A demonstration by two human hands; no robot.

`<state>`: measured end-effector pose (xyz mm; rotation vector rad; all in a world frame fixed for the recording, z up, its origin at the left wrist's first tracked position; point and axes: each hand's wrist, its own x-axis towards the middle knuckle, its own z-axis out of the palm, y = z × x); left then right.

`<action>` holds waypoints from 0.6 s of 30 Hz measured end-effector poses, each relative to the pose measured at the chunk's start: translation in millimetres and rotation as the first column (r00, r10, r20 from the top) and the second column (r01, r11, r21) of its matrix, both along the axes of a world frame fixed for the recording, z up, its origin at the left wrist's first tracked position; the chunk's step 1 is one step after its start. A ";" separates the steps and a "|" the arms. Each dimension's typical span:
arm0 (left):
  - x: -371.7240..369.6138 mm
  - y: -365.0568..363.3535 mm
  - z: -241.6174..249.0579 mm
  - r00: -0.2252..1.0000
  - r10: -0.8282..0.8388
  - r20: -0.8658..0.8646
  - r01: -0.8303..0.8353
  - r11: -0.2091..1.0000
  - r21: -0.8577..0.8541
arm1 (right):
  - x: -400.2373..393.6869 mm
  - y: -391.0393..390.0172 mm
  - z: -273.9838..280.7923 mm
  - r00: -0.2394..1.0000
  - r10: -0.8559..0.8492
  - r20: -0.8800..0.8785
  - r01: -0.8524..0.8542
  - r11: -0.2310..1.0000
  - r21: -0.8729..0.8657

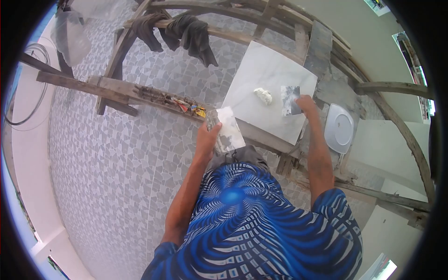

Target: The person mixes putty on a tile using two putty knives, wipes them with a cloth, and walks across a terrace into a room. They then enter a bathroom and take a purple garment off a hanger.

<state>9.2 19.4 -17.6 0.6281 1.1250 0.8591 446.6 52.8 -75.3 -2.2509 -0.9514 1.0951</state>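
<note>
A person in a blue patterned shirt (235, 205) stands by wooden beams above a tiled floor (112, 163). The left hand (208, 137) holds the left blade (230, 131) in front of the body, its thumb over the near face; the fingers beneath are hidden, but the grip is clamped on that edge. White paste coats much of this blade, with a bare grey patch low down.

The right hand (306, 104) has its fingers clamped on the right edge of the right blade (290, 97), a grey, white-smeared sheet over the pale slab (252, 70); whether it touches the slab cannot be told. A lump (262, 96) of white paste lies on the slab, just left of this blade.

A white tray (339, 128) rests to the slab's right. Dark cloth (193, 35) hangs over a beam beyond.
</note>
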 end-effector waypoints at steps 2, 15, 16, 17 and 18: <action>-0.5 -0.8 -0.6 1.000 -0.011 -0.018 0.012 1.000 0.016 | -0.1 8.3 -36.6 0.989 0.145 -0.024 -0.144 0.988 0.058; 2.4 -6.9 12.2 0.999 0.047 -0.021 -0.047 0.998 -0.037 | 1.9 88.2 42.6 0.701 0.616 0.360 -0.661 0.750 0.003; 2.6 -7.9 10.8 0.999 0.039 -0.027 -0.040 0.999 -0.034 | 7.8 96.1 29.7 0.699 0.625 0.347 -0.663 0.749 -0.014; 3.0 -8.3 9.0 0.999 0.031 -0.033 -0.032 0.999 -0.029 | 10.3 105.6 11.1 0.635 0.643 0.429 -0.712 0.702 0.002; 3.2 -7.4 6.5 0.999 0.042 -0.031 -0.042 0.999 -0.019 | 8.3 116.8 -10.7 0.623 0.645 0.443 -0.730 0.683 0.030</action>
